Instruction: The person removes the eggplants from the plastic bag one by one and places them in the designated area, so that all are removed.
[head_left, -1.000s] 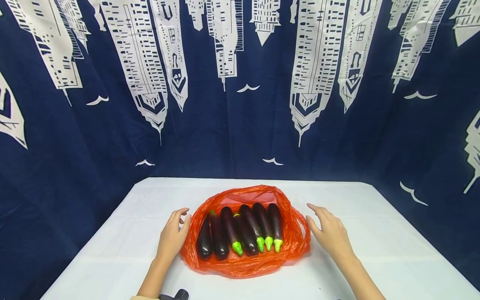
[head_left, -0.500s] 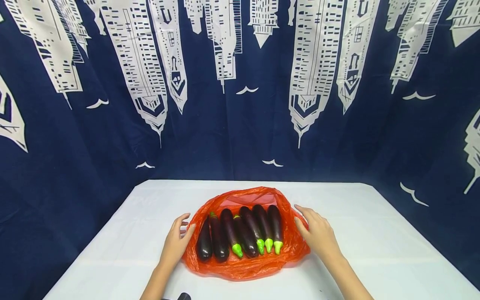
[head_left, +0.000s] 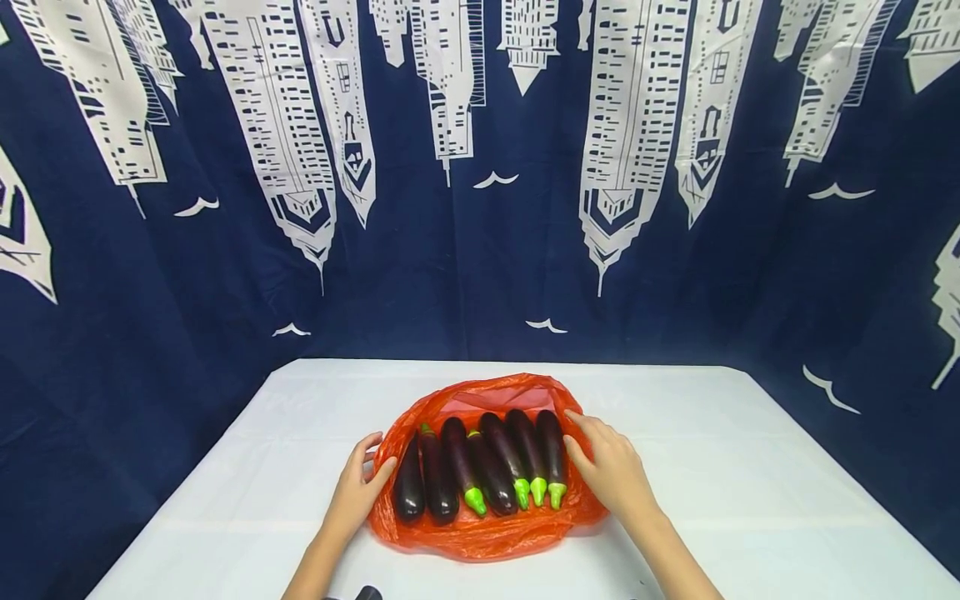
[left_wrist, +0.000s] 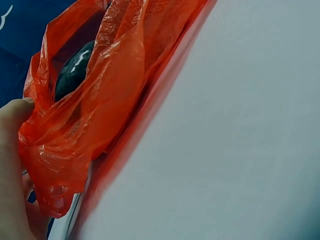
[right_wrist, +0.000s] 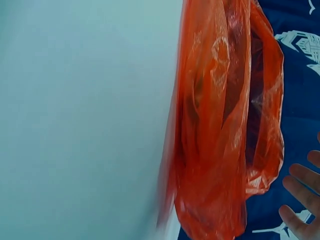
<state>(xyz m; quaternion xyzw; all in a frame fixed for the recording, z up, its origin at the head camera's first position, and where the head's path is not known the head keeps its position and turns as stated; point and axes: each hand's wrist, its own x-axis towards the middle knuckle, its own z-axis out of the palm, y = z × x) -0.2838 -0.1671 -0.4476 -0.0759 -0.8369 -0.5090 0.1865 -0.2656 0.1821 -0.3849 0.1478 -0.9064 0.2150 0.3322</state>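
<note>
An orange-red plastic bag lies with its mouth spread, and several dark purple eggplants rest side by side in it. Some have green stem ends towards the person. My left hand is at the bag's left edge, thumb over the rim and fingers on the outer side; the left wrist view shows the thumb right at the plastic. From the right, my right hand reaches over the bag's edge with fingers spread, tips close to the rightmost eggplant. It covers the bag's right handle in the head view.
A white tabletop carries the bag near its middle. Behind it hangs a dark blue cloth with white building prints. Part of a small black object shows at the lower edge, beside the left forearm.
My right hand has moved left, from beside the bag to over its right edge. The left hand has shifted slightly right, up to the rim. Bag and eggplants stay in place.
</note>
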